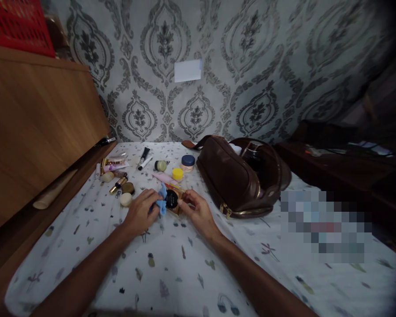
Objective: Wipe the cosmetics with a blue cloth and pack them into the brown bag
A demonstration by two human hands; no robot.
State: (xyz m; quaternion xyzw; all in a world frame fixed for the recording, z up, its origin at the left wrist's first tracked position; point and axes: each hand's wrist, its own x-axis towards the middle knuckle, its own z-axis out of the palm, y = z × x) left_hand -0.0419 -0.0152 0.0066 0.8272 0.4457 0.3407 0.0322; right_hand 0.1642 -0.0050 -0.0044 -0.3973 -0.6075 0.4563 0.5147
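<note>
My left hand is closed on a crumpled blue cloth, which touches a small gold compact-like case with a round black centre. The right side of that case is gripped between the thumb and fingers of my right hand. Just beyond it lie a pink tube and a yellow-lidded jar. A jar with a dark blue lid stands farther back. Left of my left hand are a cream-coloured round jar and a brown-lidded jar.
An open brown leather bag sits to the right. More cosmetics, including a gold lipstick-like tube and a black-and-white tube, lie at the back left. A wooden cabinet borders the left side; the patterned wall rises behind.
</note>
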